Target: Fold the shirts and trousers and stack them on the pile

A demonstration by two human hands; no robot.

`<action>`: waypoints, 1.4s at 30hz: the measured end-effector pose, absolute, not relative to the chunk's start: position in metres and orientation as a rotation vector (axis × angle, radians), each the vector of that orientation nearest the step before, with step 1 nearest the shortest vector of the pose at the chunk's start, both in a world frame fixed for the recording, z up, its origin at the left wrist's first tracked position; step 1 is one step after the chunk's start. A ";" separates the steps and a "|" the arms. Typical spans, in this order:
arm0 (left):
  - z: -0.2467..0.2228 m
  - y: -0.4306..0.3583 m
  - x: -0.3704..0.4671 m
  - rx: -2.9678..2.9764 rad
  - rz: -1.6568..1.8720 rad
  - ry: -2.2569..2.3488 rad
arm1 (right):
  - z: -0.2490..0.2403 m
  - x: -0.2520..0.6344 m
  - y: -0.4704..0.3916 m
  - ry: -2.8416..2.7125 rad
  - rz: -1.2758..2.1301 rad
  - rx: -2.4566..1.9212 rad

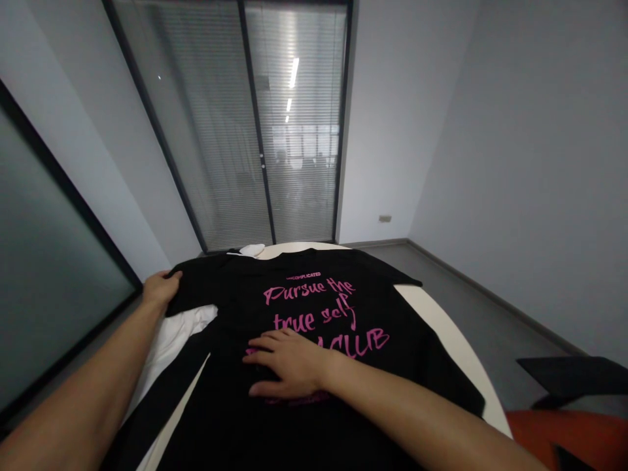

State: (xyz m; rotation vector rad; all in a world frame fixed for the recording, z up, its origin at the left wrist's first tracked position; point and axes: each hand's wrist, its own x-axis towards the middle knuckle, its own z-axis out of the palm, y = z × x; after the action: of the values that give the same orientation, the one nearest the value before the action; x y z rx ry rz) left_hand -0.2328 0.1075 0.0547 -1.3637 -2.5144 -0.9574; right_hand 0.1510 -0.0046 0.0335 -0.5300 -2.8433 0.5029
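Note:
A black T-shirt [235,294] with pink lettering lies spread over a pale table [436,314]. At its left sleeve, my left hand [161,290] pinches the sleeve's outer edge between thumb and fingers. My right hand [289,363] rests palm down on the lettering in the middle, fingers spread, covering part of the words. White cloth [181,330] shows below the left sleeve, partly under the black fabric. The shirt's right sleeve reaches past the table's edge.
A small white object [252,250] sits at the table's far edge. An orange chair [564,438] with a black armrest [574,376] stands at the lower right. Beyond the table are a glass partition with blinds [304,183] and grey walls.

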 end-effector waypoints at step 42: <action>0.001 0.060 -0.069 -1.793 -0.597 -2.029 | 0.006 0.141 0.023 -2.511 0.334 -0.960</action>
State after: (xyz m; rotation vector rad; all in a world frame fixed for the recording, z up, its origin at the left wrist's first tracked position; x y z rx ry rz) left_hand -0.0689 0.0601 0.0014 -1.7935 -2.0293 -0.5971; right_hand 0.1414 0.0234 0.0057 -0.9598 -2.5107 0.3336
